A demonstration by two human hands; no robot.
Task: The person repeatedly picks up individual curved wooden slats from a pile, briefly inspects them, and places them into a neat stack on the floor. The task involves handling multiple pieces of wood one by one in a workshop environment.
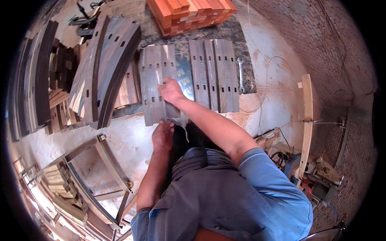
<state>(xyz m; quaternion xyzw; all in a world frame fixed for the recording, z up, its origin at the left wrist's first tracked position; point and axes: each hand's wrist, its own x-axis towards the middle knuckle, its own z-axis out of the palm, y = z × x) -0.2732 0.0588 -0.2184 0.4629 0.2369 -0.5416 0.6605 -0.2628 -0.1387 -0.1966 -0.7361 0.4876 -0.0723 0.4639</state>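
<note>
A row of brown wooden slats [152,82] with small dark mortises lies on the bench in front of me. My right hand [171,91] is closed above this row, fingers pinched together; what they hold, if anything, is too small to make out. At the near ends of the same slats, my left hand [163,135] has its fingers curled against an end, partly hidden by the wood. Another group of mortised slats [214,76] lies to the right, past a strip of bare bluish bench top [184,74].
A wrench [241,75] lies at the bench's right side. Reddish wood blocks [191,16] are stacked at the back. Curved mortised boards [114,60] stand at left, with black clamps [83,20] behind. A wooden frame [110,164] stands lower left; a timber post [307,120] rises at right.
</note>
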